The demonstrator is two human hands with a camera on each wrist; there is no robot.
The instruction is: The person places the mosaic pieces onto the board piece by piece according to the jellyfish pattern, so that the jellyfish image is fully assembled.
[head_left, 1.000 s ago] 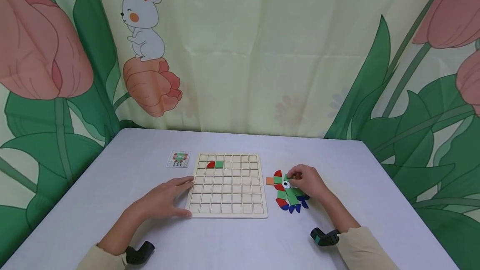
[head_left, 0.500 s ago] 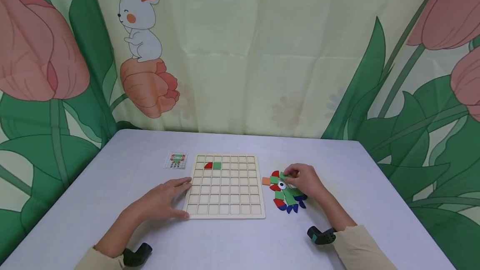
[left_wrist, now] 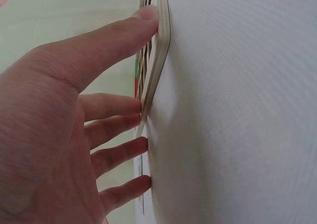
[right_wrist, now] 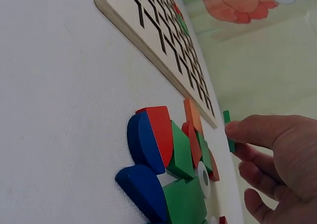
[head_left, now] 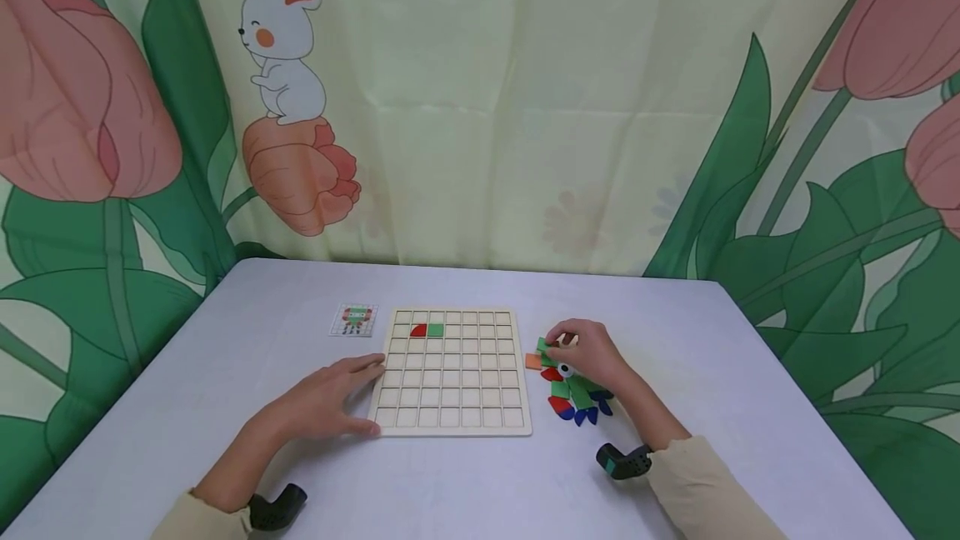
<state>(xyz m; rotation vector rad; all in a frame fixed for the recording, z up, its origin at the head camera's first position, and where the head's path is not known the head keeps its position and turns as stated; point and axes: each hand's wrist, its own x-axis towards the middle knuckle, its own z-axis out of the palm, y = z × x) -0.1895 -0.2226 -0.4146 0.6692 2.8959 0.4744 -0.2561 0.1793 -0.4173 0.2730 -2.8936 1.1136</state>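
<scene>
My left hand [head_left: 333, 398] lies along the left edge of a wooden grid board [head_left: 453, 399], fingers extended. In the left wrist view its thumb [left_wrist: 146, 17] touches the board's rim. A red rounded piece [head_left: 418, 331] and a green square [head_left: 435, 330] sit side by side in the board's upper cells. Between thumb and fingertips my right hand [head_left: 592, 352] pinches a green block [right_wrist: 231, 145], held up over the far side of the loose pieces. Below it are an orange block [head_left: 532, 362], a white eye piece [head_left: 565, 369] and several red, green and blue pieces [right_wrist: 143, 142].
Left of the board's far corner lies a small card [head_left: 354, 320] printed with a coloured figure on a grid. A white cloth covers the table [head_left: 450, 490]. Behind it hangs a curtain [head_left: 465, 157] with flowers and a rabbit. Black devices [head_left: 626, 462] are strapped at both wrists.
My right hand has moved left and slightly away over the pieces, carrying the green block out of the pile. The left hand stays at the board's edge.
</scene>
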